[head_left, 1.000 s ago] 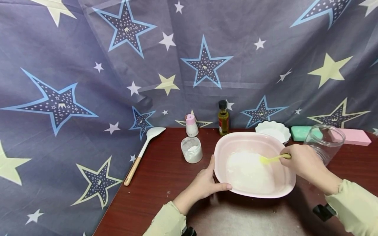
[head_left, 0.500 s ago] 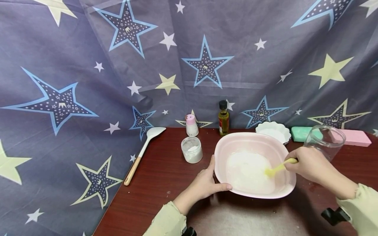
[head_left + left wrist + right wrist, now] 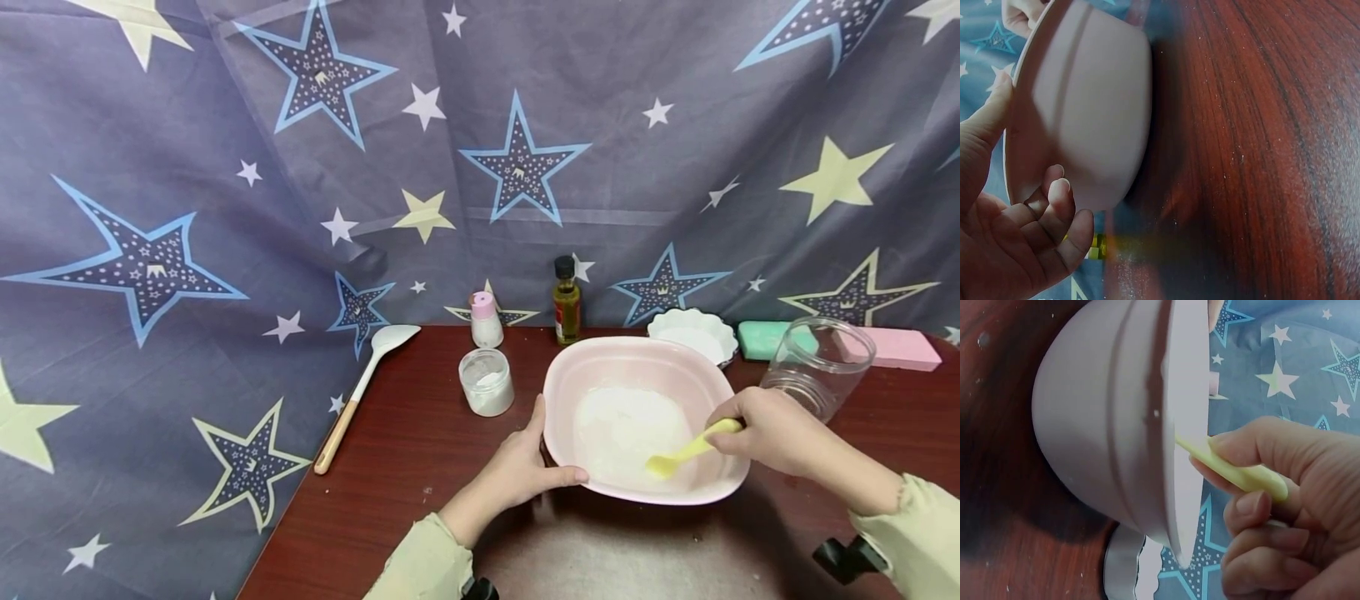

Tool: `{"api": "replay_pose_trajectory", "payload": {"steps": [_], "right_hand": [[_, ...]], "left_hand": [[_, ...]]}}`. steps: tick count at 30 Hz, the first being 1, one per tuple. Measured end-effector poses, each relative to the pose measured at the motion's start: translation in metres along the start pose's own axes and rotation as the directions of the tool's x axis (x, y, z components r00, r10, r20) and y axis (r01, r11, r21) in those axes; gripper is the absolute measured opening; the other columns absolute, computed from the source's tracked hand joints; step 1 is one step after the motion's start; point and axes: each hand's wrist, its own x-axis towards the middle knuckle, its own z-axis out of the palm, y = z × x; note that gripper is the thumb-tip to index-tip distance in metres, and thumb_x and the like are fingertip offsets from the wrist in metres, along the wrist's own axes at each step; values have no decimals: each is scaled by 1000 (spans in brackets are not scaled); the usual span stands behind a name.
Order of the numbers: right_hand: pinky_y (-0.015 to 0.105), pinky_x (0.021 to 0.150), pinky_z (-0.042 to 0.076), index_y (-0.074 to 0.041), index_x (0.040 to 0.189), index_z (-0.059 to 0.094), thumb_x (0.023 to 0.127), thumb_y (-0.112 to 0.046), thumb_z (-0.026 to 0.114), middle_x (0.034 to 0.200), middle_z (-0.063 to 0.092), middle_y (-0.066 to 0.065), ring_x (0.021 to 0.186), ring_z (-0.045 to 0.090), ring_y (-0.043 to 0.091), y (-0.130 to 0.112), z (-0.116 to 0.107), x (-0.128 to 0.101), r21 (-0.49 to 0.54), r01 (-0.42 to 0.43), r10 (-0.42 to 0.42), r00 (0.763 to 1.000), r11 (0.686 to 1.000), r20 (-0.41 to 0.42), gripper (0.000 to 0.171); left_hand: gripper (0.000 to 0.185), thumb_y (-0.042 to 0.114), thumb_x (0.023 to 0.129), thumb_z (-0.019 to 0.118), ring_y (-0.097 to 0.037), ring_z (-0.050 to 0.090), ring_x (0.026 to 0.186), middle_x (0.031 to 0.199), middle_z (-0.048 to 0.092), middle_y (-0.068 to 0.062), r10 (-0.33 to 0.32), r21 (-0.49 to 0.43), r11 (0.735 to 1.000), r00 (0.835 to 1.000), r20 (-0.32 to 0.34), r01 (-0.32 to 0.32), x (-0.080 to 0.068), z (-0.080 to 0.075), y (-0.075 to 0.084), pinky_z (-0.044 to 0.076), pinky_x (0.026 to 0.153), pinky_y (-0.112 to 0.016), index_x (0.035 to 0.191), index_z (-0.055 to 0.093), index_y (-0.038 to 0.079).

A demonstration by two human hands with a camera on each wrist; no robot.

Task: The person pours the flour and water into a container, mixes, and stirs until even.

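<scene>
A pink bowl (image 3: 577,367) holding white powder (image 3: 622,433) sits on the dark red table (image 3: 420,450). My left hand (image 3: 525,467) grips the bowl's near left rim, thumb on top and fingers under its side (image 3: 1054,200). My right hand (image 3: 765,429) pinches the handle of a yellow spoon (image 3: 686,450) whose tip rests in the powder near the bowl's front right. In the right wrist view the spoon handle (image 3: 1235,472) passes over the bowl's rim (image 3: 1182,425) between thumb and fingers.
A small jar of white powder (image 3: 487,381), a pink-capped bottle (image 3: 486,318) and an oil bottle (image 3: 567,302) stand behind the bowl. A white spatula (image 3: 363,387) lies left. A white dish (image 3: 693,333), clear jar (image 3: 817,367), green block (image 3: 761,337) and pink block (image 3: 896,348) lie right.
My right hand has drawn the yellow spoon through the powder, from the bowl's far right side toward its near front. The left hand and bowl have stayed put.
</scene>
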Motion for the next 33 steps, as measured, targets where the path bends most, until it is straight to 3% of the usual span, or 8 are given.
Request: {"api": "replay_pose_trajectory", "payload": {"steps": [12, 19, 33], "right_hand": [[26, 60, 45, -19, 77, 77, 77, -18, 80, 74, 67, -14, 64, 50, 0, -16, 25, 12, 43, 117, -114, 991, 992, -65, 3], [24, 63, 47, -17, 76, 77, 78, -12, 78, 73, 66, -15, 67, 51, -3, -23, 38, 21, 109, 181, -170, 980, 977, -102, 6], [25, 58, 40, -15, 76, 75, 82, -10, 73, 59, 53, -16, 61, 44, 4, -29, 47, 37, 74, 82, -67, 979, 994, -193, 8]], "left_hand": [[122, 46, 74, 83, -6, 53, 52, 60, 55, 3, -11, -17, 1000, 1000, 1, 11, -1, 0, 1, 44, 55, -23, 156, 3, 4], [122, 48, 74, 82, -6, 52, 53, 61, 55, 3, -15, 13, 1000, 1000, -1, 15, 0, 1, 1, 45, 61, -23, 156, 4, 4], [122, 47, 73, 83, -6, 50, 52, 60, 53, 4, -5, 15, 1000, 1000, -11, 5, 0, 1, 1, 44, 60, -24, 156, 4, 4]]}}
